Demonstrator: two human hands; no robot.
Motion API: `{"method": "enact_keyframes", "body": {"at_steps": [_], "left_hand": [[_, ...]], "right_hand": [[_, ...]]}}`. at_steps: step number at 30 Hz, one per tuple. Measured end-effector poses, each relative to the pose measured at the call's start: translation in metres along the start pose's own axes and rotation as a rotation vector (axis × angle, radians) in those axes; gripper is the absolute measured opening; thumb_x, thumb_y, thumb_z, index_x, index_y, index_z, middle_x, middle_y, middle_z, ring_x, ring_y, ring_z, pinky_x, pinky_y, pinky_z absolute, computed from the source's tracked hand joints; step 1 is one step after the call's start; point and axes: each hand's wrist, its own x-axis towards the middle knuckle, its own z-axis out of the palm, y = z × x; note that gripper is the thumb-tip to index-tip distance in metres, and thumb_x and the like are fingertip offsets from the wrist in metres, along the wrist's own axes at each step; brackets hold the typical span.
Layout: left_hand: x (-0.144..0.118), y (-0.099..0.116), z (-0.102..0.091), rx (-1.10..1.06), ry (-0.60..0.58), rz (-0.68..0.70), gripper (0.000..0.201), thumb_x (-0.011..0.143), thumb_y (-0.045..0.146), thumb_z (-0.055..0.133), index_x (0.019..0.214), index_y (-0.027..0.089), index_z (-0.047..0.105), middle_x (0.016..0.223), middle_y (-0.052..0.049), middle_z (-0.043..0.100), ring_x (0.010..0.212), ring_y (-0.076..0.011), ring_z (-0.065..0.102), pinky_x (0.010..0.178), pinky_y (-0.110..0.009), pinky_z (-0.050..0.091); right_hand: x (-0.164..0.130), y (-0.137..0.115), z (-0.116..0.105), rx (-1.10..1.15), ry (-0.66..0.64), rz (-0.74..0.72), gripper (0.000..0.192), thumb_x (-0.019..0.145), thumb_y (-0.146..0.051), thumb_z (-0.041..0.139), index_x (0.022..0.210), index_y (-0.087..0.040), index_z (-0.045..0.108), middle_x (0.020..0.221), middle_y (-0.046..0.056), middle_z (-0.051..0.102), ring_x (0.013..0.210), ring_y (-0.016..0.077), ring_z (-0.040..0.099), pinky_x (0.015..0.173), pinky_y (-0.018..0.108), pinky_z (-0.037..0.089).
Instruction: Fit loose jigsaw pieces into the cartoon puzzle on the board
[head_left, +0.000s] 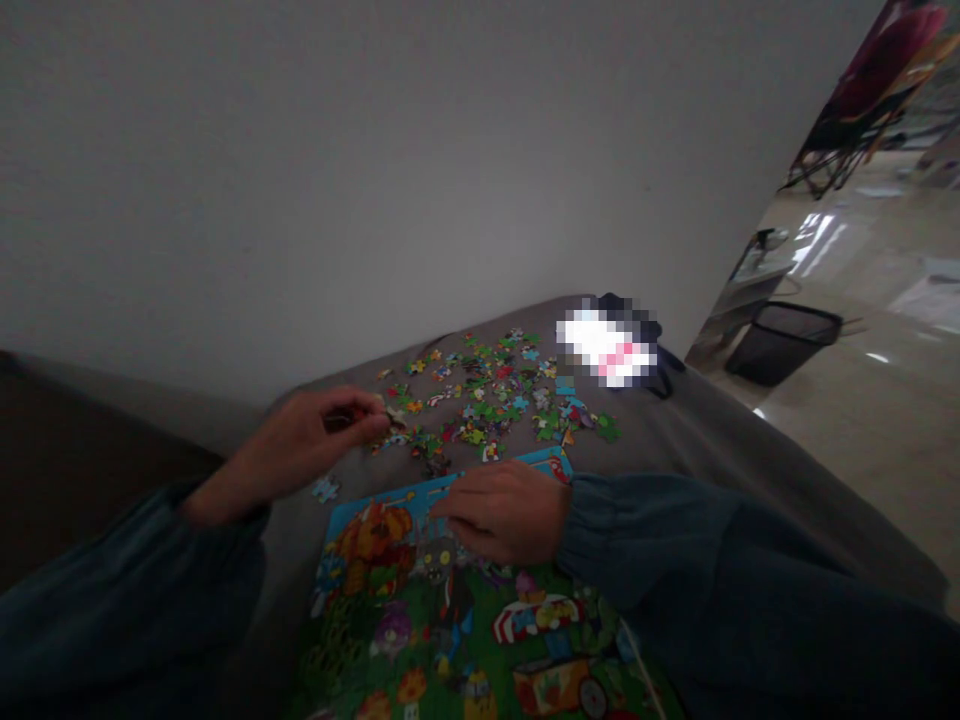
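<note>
Pretty dim shot, but here's what's visible. The left hand (pixel 315 440) is pinched closed on a small jigsaw piece (pixel 393 415), thumb and fingertips together, right at the near-left edge of the pile of loose pieces (pixel 495 395) scattered over the grey tabletop (pixel 712 440). The right hand (pixel 506 512) lies palm down with fingers loosely curled on the top edge of the puzzle board (pixel 450 620), the bright cartoon picture with a blue border. I can't tell if anything is under its fingers. One stray blue piece (pixel 326 489) sits alone just left of the board, below the left hand. Both arms are in dark teal sleeves (pixel 675 560). Past the pile there's a blurred-out white and pink object (pixel 609 347), and off the table to the right a black mesh bin (pixel 784 342) stands on the shiny floor (pixel 862 420).
</note>
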Motion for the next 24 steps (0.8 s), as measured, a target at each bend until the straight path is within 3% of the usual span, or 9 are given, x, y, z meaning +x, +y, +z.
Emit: {"method": "enact_keyframes", "body": {"at_steps": [4,7,14,20,24], "left_hand": [[-0.065,0.030,0.039,-0.084,-0.090,0.139,0.013,0.087,0.038,0.061,0.085,0.027,0.068,0.081,0.001,0.068,0.072,-0.0155,0.063,0.067,-0.026,0.049],[-0.089,0.037,0.064,-0.170,-0.025,0.148,0.011,0.088,0.033,0.060,0.082,0.026,0.066,0.081,0.001,0.067,0.075,-0.0152,0.062,0.067,-0.025,0.048],[-0.094,0.014,0.088,-0.250,0.002,0.123,0.012,0.091,0.035,0.058,0.093,0.032,0.069,0.094,-0.001,0.068,0.090,-0.0193,0.062,0.079,-0.031,0.047],[-0.097,0.008,0.086,-0.292,0.033,0.139,0.019,0.093,0.028,0.057,0.106,0.031,0.071,0.096,-0.004,0.068,0.088,-0.0191,0.062,0.079,-0.031,0.047],[-0.098,0.002,0.084,-0.362,0.068,0.158,0.021,0.091,0.021,0.059,0.108,0.029,0.071,0.098,-0.004,0.069,0.091,-0.0181,0.063,0.082,-0.030,0.047]], "right_hand": [[0.001,-0.015,-0.012,0.271,0.122,0.130,0.038,0.086,-0.043,0.063,0.110,-0.014,0.062,0.093,0.007,0.070,0.079,0.0167,0.064,0.072,0.029,0.049],[-0.001,-0.026,-0.014,0.434,0.087,0.204,0.036,0.083,-0.048,0.066,0.100,-0.016,0.065,0.083,0.003,0.070,0.068,0.0132,0.063,0.064,0.025,0.048],[-0.003,-0.026,-0.004,0.505,0.034,0.337,0.027,0.086,-0.036,0.064,0.105,-0.017,0.069,0.083,0.004,0.074,0.070,0.0142,0.069,0.066,0.024,0.053],[-0.005,-0.026,-0.007,0.432,0.017,0.337,0.021,0.089,-0.031,0.059,0.106,-0.027,0.072,0.080,0.000,0.075,0.069,0.0135,0.069,0.064,0.023,0.052],[-0.007,-0.024,-0.005,0.416,0.031,0.419,0.023,0.089,-0.035,0.060,0.108,-0.028,0.069,0.084,0.001,0.074,0.070,0.0148,0.068,0.066,0.025,0.053]]}}
